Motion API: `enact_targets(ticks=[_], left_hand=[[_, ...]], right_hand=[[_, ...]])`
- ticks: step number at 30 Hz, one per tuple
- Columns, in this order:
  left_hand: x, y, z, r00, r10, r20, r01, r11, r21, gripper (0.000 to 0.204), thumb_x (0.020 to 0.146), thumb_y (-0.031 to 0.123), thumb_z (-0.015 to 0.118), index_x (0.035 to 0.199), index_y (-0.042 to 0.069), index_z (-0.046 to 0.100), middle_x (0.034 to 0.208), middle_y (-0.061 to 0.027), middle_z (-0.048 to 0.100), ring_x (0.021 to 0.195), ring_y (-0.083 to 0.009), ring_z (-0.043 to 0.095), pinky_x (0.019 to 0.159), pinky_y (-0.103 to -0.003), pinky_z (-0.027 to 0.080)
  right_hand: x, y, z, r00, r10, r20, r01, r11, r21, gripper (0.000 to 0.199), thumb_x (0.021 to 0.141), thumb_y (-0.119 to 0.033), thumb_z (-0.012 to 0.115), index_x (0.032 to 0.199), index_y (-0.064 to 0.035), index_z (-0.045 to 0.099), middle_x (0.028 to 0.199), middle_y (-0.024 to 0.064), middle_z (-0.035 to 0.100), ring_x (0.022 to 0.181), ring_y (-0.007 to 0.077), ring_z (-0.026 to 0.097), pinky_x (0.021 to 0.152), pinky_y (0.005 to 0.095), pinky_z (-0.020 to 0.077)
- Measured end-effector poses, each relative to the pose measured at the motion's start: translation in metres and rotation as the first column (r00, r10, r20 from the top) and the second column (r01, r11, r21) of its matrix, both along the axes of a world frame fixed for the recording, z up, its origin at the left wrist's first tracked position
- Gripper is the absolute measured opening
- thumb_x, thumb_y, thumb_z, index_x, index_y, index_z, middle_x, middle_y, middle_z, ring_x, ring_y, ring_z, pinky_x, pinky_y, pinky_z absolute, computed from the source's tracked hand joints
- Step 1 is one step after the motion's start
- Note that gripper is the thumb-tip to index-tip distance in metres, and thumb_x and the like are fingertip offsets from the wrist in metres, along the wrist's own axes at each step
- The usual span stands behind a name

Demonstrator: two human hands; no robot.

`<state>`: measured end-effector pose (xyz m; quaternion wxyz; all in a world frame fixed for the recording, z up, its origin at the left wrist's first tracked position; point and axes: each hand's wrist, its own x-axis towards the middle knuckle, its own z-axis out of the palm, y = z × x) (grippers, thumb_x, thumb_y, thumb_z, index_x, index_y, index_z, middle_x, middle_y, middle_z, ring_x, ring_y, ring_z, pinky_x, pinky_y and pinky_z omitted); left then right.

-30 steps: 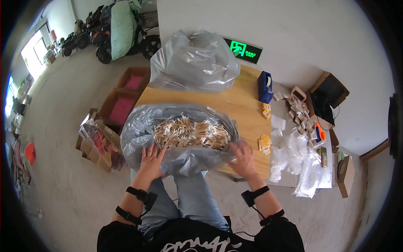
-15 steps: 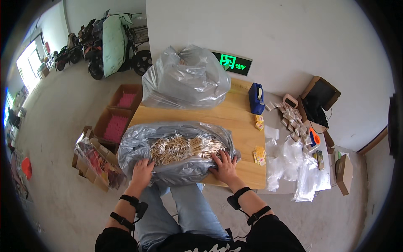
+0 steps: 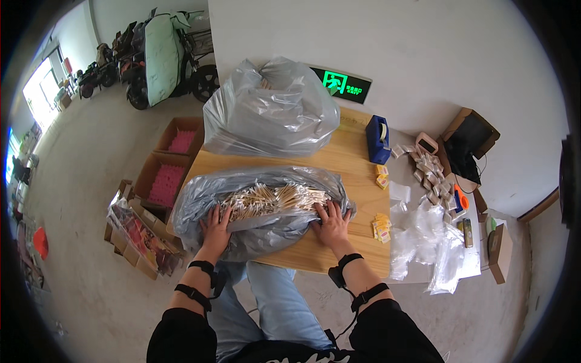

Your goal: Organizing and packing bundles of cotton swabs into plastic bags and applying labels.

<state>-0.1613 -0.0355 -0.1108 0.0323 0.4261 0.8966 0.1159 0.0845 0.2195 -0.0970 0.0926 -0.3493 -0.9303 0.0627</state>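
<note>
A grey plastic bag lies opened along the front of the wooden table. Many loose cotton swabs with wooden sticks and white tips fill its mouth. At the near left of the opening, my left hand rests with spread fingers on the bag's edge, its fingertips beside the swabs. My right hand lies on the bag's right end, fingers apart, the fingertips reaching to the last swabs there. Neither hand is closed around anything. Behind this bag stands a second, fuller grey plastic bag, bunched at the top.
A blue tape dispenser and small yellow packets sit at the wooden table's right side. Clear plastic bags and small brown packets cover a lower white table. Cartons with pink contents stand on the floor at left.
Both hands have moved forward and right along the bag's edge. The near side of the bag now rises higher, covering part of the swabs. The view has shifted slightly.
</note>
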Motion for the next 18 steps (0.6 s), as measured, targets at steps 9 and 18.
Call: enact_targets(ticks=[9, 18], left_hand=[[-0.029, 0.046, -0.007, 0.999, -0.022, -0.037, 0.022, 1.0, 0.001, 0.076, 0.076, 0.013, 0.064, 0.14, 0.028, 0.027, 0.146, -0.0117, 0.02, 0.134, -0.0337, 0.019, 0.101, -0.066, 0.015], [-0.042, 0.058, -0.002, 0.999, -0.01, -0.042, 0.009, 1.0, -0.028, 0.08, 0.074, 0.005, 0.064, 0.141, 0.027, 0.026, 0.147, -0.0075, 0.021, 0.136, -0.0281, 0.02, 0.105, -0.06, 0.015]], right_hand=[[-0.01, 0.016, 0.008, 0.995, -0.092, 0.033, 0.091, 0.996, 0.024, 0.055, 0.084, -0.041, 0.054, 0.135, -0.0275, 0.037, 0.139, 0.0085, 0.035, 0.132, 0.026, 0.026, 0.105, 0.0617, 0.0129], [-0.016, 0.015, 0.008, 0.995, -0.097, -0.005, 0.097, 0.995, 0.001, 0.052, 0.087, -0.044, 0.048, 0.134, -0.0259, 0.038, 0.138, 0.0088, 0.036, 0.131, 0.0252, 0.027, 0.105, 0.0598, 0.014]])
